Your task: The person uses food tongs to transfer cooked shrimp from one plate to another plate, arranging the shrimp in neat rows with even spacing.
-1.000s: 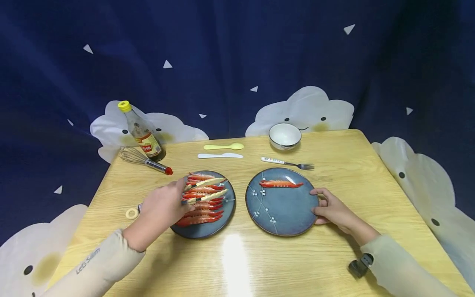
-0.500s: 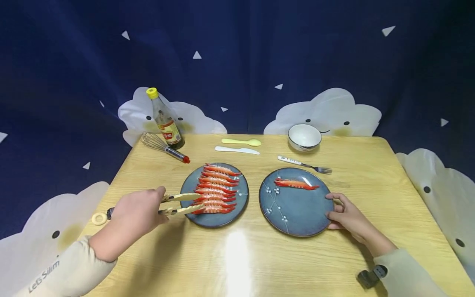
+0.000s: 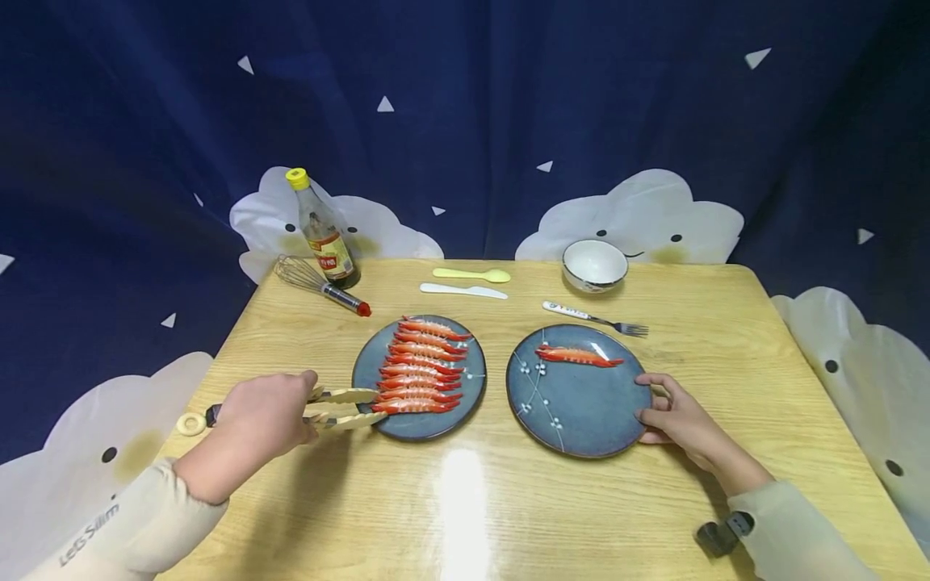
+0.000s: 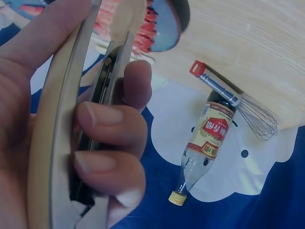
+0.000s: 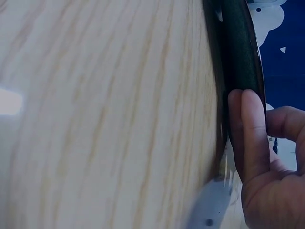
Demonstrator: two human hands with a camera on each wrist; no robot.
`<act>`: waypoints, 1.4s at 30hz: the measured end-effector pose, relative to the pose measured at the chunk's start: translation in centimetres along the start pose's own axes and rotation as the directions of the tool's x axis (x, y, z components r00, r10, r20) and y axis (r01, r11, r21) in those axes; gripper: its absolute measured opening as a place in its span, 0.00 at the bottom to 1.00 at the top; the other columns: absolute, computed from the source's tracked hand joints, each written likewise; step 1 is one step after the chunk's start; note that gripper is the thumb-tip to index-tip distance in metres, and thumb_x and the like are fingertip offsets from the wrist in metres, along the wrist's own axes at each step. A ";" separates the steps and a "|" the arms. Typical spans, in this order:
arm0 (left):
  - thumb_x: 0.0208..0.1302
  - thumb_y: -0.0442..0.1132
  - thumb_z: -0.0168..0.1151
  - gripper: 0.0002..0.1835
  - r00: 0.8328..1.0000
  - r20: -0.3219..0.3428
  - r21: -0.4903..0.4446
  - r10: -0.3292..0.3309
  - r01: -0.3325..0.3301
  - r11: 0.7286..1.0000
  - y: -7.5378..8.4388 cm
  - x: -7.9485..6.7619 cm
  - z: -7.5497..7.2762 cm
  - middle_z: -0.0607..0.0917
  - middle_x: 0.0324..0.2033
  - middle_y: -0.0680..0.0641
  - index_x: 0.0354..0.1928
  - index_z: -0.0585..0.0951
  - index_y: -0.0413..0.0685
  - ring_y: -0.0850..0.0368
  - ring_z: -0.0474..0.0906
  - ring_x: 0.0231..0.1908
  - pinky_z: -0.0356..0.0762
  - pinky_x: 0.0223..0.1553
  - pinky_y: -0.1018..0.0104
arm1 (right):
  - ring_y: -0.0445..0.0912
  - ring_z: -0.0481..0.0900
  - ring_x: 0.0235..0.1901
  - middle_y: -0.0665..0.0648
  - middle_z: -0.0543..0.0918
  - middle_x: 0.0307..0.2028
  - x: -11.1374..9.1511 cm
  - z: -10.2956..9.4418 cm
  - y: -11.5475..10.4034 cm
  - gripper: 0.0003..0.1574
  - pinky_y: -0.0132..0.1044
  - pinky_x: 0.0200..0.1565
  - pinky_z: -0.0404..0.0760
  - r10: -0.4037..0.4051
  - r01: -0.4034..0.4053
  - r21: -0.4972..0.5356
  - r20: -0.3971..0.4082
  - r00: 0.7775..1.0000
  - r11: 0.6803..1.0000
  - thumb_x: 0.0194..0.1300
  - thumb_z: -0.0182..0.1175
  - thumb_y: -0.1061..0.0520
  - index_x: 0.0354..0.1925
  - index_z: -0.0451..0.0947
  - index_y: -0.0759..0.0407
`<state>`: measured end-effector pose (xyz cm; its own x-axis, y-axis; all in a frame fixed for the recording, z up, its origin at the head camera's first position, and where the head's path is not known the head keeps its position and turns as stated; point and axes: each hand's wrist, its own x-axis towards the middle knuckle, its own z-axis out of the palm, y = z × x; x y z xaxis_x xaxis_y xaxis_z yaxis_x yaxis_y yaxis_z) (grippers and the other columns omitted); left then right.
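My left hand (image 3: 261,415) grips a pair of tongs with cream scalloped tips (image 3: 341,407), its fingers curled round the metal arms (image 4: 59,124). The tips stand apart at the near left rim of the left blue plate (image 3: 436,428), close to the nearest shrimp. On that plate lie several red-and-white shrimp (image 3: 421,363) in a stacked row. My right hand (image 3: 679,420) pinches the right edge of a second blue plate (image 3: 581,415), thumb on top and fingers beneath its dark underside (image 5: 240,52). One shrimp (image 3: 579,356) lies near the far side of this plate.
At the back left stand a yellow-capped sauce bottle (image 3: 327,242) and a whisk (image 3: 327,288) lying beside it. Behind the plates lie a yellow spoon (image 3: 472,275), a white knife (image 3: 463,290) and a fork (image 3: 596,319). A white bowl (image 3: 594,265) sits at the table's back edge.
My left hand has drawn the tongs leftward from above the row of shrimp to the plate's left side. The head view has shifted. My right hand keeps its hold on the right plate.
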<state>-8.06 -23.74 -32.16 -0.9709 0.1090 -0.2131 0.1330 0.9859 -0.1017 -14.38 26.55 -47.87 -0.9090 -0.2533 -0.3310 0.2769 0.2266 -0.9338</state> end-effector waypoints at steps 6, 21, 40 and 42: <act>0.31 0.49 0.72 0.21 0.999 -0.029 0.009 0.030 -0.030 1.000 -0.1 0.1 0.1 0.71 0.17 0.53 0.23 0.69 0.53 0.55 0.70 0.18 0.64 0.15 0.55 | 0.52 0.78 0.34 0.69 0.70 0.42 0.1 0.1 0.0 0.36 0.45 0.30 0.77 -0.001 0.001 0.005 -0.007 1.000 1.000 0.57 0.53 0.66 0.59 0.48 0.58; 0.34 0.52 0.70 0.20 0.997 -0.070 -0.053 0.022 -0.025 0.998 0.5 -0.9 -1.0 0.67 0.14 0.57 0.19 0.66 0.59 0.59 0.63 0.16 0.57 0.13 0.60 | 0.52 0.78 0.33 0.69 0.71 0.40 0.0 -0.2 -0.1 0.36 0.44 0.31 0.77 0.004 -0.004 0.007 0.003 1.000 1.000 0.57 0.53 0.66 0.60 0.48 0.58; 0.34 0.54 0.70 0.20 0.944 -0.270 -0.066 0.192 -0.216 0.974 6.9 5.4 -1.5 0.69 0.12 0.58 0.22 0.69 0.57 0.60 0.66 0.15 0.57 0.13 0.63 | 0.51 0.77 0.26 0.63 0.70 0.29 0.2 -0.2 0.0 0.36 0.45 0.29 0.77 0.023 -0.023 0.033 -0.008 1.000 0.999 0.56 0.54 0.67 0.59 0.49 0.56; 0.35 0.55 0.70 0.20 0.939 -0.265 -0.059 0.221 -0.245 0.968 8.3 6.6 -1.2 0.69 0.13 0.58 0.23 0.70 0.57 0.60 0.66 0.14 0.58 0.12 0.63 | 0.50 0.77 0.24 0.62 0.69 0.28 0.3 0.0 0.0 0.36 0.45 0.28 0.77 0.023 -0.023 0.037 -0.013 1.000 0.999 0.56 0.53 0.67 0.59 0.50 0.56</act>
<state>-13.63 -14.66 -33.22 -0.9346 0.3541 0.0349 0.3546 0.9350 0.0109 -14.65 26.47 -47.93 -0.9061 -0.2361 -0.3511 0.3091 0.1973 -0.9303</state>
